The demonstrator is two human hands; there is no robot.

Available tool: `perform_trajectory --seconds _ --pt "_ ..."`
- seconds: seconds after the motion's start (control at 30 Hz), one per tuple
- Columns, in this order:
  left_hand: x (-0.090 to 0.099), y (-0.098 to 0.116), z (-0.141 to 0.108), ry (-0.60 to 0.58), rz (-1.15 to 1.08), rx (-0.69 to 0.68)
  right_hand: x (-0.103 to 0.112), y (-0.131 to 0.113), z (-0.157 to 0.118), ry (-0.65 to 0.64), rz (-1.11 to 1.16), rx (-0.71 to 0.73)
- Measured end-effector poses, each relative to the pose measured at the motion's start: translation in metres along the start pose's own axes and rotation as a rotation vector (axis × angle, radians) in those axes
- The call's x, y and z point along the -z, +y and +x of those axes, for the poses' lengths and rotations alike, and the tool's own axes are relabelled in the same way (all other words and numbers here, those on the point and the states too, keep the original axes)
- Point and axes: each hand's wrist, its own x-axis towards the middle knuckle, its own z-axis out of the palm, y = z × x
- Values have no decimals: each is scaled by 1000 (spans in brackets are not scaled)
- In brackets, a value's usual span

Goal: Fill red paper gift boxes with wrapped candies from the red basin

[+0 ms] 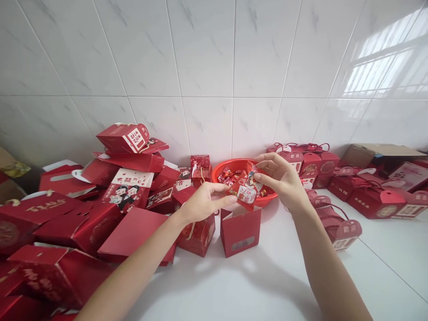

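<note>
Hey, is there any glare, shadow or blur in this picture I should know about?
In the head view, window glare on the tiled wall, upper right; in the head view, soft shadows on the white surface around the open red box; also in the head view, wall joints fanning outward toward the top, and the yellow item at far left looking soft.

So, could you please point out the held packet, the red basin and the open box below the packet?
Held packet [246,189], head view: its printed front.
Red basin [266,202], head view: its outer wall.
Open box [239,229], head view: its front panel.
</note>
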Motion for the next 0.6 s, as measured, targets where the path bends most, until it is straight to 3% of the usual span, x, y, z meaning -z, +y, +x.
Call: perform_trajectory --seconds 0.1,0.33,0.47,0.6 --pt "3 0 -1 66 10 -16 6 -4 -1 -91 -68 -16" --pt "-7 16 -3 193 286 -107 10 -24 -10 -352 -430 41" --pt "-16 14 -12 263 362 -168 21 -24 -11 -257 -420 49" --pt "-23 7 -19 145 469 -75 32 -18 -7 -83 -202 23"
